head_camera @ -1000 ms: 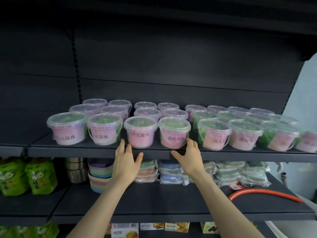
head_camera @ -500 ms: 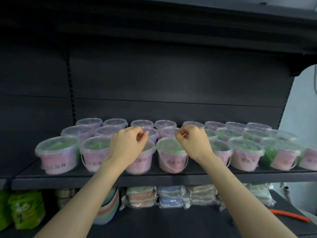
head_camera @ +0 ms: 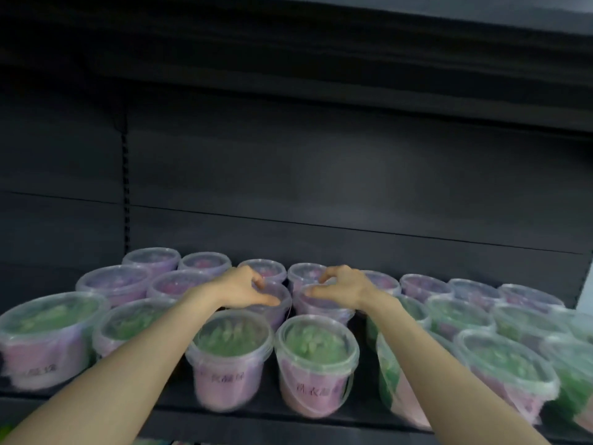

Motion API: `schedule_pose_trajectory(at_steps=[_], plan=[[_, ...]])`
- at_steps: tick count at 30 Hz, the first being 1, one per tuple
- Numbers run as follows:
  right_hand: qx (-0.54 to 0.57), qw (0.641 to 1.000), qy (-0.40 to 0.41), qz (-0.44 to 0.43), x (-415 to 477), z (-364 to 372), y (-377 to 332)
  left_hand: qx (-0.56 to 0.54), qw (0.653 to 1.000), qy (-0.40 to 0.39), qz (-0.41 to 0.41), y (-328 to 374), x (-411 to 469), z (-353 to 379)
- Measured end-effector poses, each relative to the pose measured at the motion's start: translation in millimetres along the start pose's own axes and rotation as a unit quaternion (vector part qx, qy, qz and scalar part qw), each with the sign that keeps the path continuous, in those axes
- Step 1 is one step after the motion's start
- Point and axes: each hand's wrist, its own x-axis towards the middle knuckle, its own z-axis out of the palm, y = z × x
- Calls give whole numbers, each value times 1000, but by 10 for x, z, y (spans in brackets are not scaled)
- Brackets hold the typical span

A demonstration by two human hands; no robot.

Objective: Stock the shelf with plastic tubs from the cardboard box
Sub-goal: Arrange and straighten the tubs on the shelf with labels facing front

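Dark grey metal back panel with horizontal seam; slotted upright at left. Upper shelf overhangs, in shadow. Pale wall sliver far right. Dim lighting.

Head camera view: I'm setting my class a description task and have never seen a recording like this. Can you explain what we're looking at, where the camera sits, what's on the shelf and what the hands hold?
There is no machine here. A person wears one camera on the head, so you look along their own bare arms. The shelf carries rows of clear lidded tubs, with green contents in front and purple behind. The left hand curls over the rim of the left purple tub. The right hand does the same on the right purple tub beside it. Both tubs are in the second row. The picture is blurred, so I cannot tell whether either tub is lifted.
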Motion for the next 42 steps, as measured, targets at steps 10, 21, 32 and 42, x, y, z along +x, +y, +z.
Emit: schedule_pose_trajectory(at_steps=[10,21,32,42], plan=[[-117,991,-54,44,211,165,-94,134,989,-1,64,-140,191,-130],[-156,977,-108,96,242,139,-259,135,986,-40,87,-266,257,-169],[-133,978,-121,109,253,139,-193,100,990,-59,76,-266,261,-204],[-152,978,-109,92,205,135,-257,62,994,-68,49,-285,212,-192]])
